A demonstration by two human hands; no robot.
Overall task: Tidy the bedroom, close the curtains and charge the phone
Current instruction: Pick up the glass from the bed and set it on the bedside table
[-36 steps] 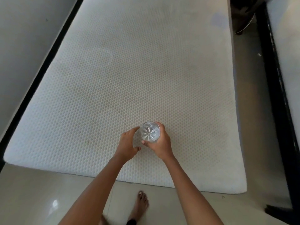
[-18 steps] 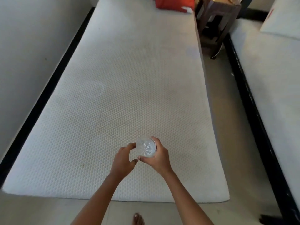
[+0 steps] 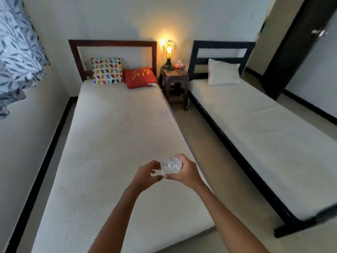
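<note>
My right hand [image 3: 186, 173] grips a clear cut-glass tumbler [image 3: 171, 166] above the foot end of the left bed's white mattress [image 3: 113, 143]. My left hand [image 3: 147, 175] is beside it, fingers curled and touching the glass's near side. A blue leaf-patterned curtain [image 3: 18, 52] hangs at the far left. No phone can be made out.
Multicoloured pillow [image 3: 106, 71] and red pillow [image 3: 139, 77] lie at the left bed's head. A wooden bedside table [image 3: 174, 81] holds a lit lamp [image 3: 168, 53]. The right bed [image 3: 264, 134] carries a white pillow [image 3: 223, 74]. A dark door [image 3: 295, 44] stands at the right.
The view has lifted from the mattress to the whole room. Both hands have risen with the glass, which has tipped from facing the camera to sideways.
</note>
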